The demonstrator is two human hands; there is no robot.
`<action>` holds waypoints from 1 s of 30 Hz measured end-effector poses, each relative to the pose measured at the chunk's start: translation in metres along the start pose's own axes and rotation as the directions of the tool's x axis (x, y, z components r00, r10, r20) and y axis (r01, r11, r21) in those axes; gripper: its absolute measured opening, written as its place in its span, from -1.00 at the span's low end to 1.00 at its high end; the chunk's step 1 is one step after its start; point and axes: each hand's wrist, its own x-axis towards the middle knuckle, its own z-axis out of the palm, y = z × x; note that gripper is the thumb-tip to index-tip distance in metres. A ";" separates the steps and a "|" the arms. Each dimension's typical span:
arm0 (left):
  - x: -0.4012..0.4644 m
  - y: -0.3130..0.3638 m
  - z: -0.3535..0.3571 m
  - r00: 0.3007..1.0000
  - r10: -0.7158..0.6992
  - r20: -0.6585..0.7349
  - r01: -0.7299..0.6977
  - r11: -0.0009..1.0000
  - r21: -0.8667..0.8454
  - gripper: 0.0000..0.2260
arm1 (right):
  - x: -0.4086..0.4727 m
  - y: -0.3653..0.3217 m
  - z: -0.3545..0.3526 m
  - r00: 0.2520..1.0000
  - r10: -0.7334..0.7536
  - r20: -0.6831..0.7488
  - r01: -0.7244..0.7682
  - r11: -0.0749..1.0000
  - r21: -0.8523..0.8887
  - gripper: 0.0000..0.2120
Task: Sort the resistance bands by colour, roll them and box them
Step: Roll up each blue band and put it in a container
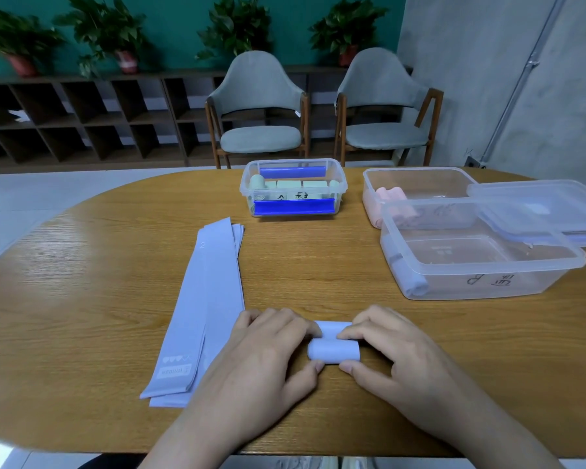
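Two hands, left hand point(268, 346) and right hand point(389, 353), pinching pale lilac rolled band point(334, 350), half-rolled

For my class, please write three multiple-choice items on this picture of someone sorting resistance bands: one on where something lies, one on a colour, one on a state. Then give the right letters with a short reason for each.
1. Where does the stack of flat lavender bands lie?
A. To the left of the hands, on the table
B. Inside the nearest box
C. On a chair

2. What colour are the rolled bands in the clip-sided box?
A. Pink
B. Pale green
C. Black

3. What state is the band between the left hand and right hand in?
A. Lying flat
B. Knotted
C. Rolled up

Answers:
1 A: the stack lies on the tabletop beside the left hand.
2 B: pale green rolls show through its clear wall.
3 C: the lavender roll shows as a tight cylinder pinched by fingers and thumbs of both hands.
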 end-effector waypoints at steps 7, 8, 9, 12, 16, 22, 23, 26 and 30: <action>0.001 0.000 0.000 1.000 -0.013 0.012 0.013 1.000 -0.002 -0.81 | 0.002 0.000 -0.001 1.000 -0.004 -0.015 0.004 1.000 0.006 -0.73; 0.001 0.000 0.000 1.000 -0.013 0.012 0.013 1.000 -0.001 -0.81 | 0.002 0.000 -0.001 1.000 -0.003 -0.021 0.003 1.000 0.014 -0.75; 0.001 0.001 0.000 1.000 -0.012 0.012 0.012 1.000 -0.001 -0.82 | 0.001 0.000 -0.001 1.000 0.001 -0.030 0.000 1.000 0.023 -0.76; 0.001 0.002 -0.001 1.000 -0.011 0.021 0.011 1.000 0.002 -0.83 | 0.001 -0.001 0.000 0.998 0.020 -0.054 -0.018 0.999 0.036 -0.76; 0.004 0.000 -0.001 0.999 -0.042 0.026 0.042 0.999 -0.002 -0.81 | 0.002 -0.003 -0.001 0.999 -0.006 -0.051 0.005 1.000 -0.006 -0.73; 0.014 0.000 -0.007 0.991 -0.096 0.098 0.095 0.995 0.014 -0.62 | 0.010 -0.003 0.000 0.995 -0.021 -0.100 0.021 1.000 -0.003 -0.85; 0.016 0.002 -0.010 0.989 -0.103 0.105 0.100 0.994 0.034 -0.65 | 0.012 -0.002 0.002 0.993 -0.022 -0.115 0.022 1.000 -0.003 -0.86; 0.023 0.009 -0.014 0.989 -0.127 0.080 0.122 0.990 0.066 -0.81 | 0.018 0.002 0.008 0.985 -0.004 -0.170 0.006 1.000 0.012 -0.89; 0.027 0.014 -0.011 0.986 -0.163 0.022 0.163 0.987 0.003 -0.86 | 0.021 0.002 0.012 0.978 0.000 -0.209 0.001 1.000 0.005 -0.76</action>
